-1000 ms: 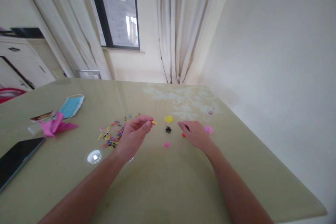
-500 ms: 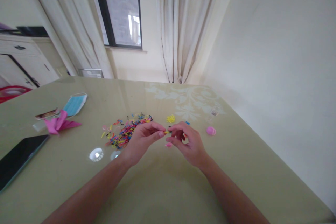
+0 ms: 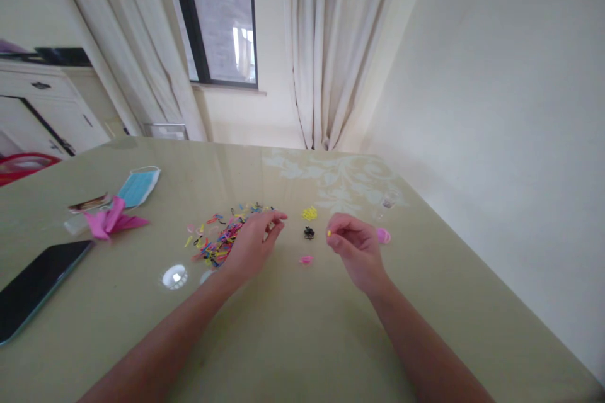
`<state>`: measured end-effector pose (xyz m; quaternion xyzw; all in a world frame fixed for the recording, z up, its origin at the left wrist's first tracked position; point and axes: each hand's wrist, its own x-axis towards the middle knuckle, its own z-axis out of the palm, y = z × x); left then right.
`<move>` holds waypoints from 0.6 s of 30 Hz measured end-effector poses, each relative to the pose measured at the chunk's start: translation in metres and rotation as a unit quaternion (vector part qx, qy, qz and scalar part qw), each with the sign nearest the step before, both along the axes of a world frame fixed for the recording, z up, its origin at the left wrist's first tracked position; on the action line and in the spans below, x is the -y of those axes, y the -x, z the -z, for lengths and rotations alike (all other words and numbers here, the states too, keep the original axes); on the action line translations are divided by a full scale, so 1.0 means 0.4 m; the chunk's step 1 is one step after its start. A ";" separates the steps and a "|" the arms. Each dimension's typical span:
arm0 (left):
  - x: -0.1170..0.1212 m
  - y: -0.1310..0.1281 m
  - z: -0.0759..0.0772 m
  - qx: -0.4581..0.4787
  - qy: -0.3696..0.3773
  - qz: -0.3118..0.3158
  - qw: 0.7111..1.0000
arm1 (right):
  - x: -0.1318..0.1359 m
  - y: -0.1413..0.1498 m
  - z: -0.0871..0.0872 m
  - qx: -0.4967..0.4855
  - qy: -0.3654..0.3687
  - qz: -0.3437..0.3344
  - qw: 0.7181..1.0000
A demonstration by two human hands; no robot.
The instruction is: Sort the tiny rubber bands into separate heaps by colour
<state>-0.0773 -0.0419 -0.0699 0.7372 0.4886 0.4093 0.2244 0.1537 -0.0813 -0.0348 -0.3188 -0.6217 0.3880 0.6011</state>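
My right hand (image 3: 355,250) pinches a small yellow rubber band (image 3: 329,233) between thumb and forefinger, just above the table. My left hand (image 3: 258,240) is beside a mixed heap of colourful rubber bands (image 3: 222,242) and partly covers it. Its fingers are apart, and I see nothing between them. Between the hands lie small separate piles: yellow bands (image 3: 309,213) farthest back, black bands (image 3: 309,233) in the middle and pink bands (image 3: 306,259) nearest me. My right hand hides the table behind it.
A pink round item (image 3: 383,236) and a small clear container (image 3: 388,203) are on the right. On the left lie a black phone (image 3: 40,286), a pink folded-paper shape (image 3: 113,220) and a blue face mask (image 3: 138,186). A wall borders the table's right side.
The yellow band has passed from my left hand to my right. The hands met in the middle, then parted; my left hand has moved back left to the mixed heap.
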 end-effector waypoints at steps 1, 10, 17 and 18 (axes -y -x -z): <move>-0.010 0.010 0.012 -0.080 -0.036 -0.025 0.996 | -0.005 -0.002 0.005 -0.019 0.010 0.002 1.000; -0.056 0.027 0.077 -0.363 -0.109 -0.046 0.924 | -0.086 -0.028 0.059 0.025 0.097 0.057 0.993; -0.065 0.010 0.076 -0.357 -0.125 -0.042 0.925 | -0.202 -0.006 0.088 0.415 0.094 0.187 0.885; -0.064 0.010 0.075 -0.358 -0.130 -0.041 0.924 | -0.213 0.003 0.092 0.451 0.088 0.198 0.866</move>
